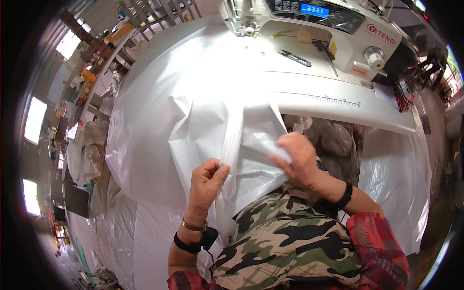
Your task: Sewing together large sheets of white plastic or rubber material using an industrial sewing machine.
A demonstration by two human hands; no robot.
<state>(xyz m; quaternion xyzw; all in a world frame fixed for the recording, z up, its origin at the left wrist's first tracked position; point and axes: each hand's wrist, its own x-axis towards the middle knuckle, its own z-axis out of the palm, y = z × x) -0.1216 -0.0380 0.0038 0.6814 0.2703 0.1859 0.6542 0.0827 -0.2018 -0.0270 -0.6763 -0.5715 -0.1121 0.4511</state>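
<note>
A large, glossy white plastic sheet [145,140] spreads over the machine's bed and hangs down to my lap. A narrow folded strip runs down its middle from the sewing machine's needle area [249,30]. My left hand [208,181] pinches that strip between thumb and fingers, close to my body. Over the sheet's right edge is my right hand [299,162], its fingers curled and smeared by motion; whether it grips the sheet cannot be made out. Bright lamp glare washes out the sheet just in front of the needle.
The white sewing machine [338,29] has a lit blue display. Thread snips [295,58] lie on its bed, and a ruler scale [333,100] marks the front edge. Crumpled clear plastic [336,137] sits below the table. A cluttered bench [96,82] stands at the left.
</note>
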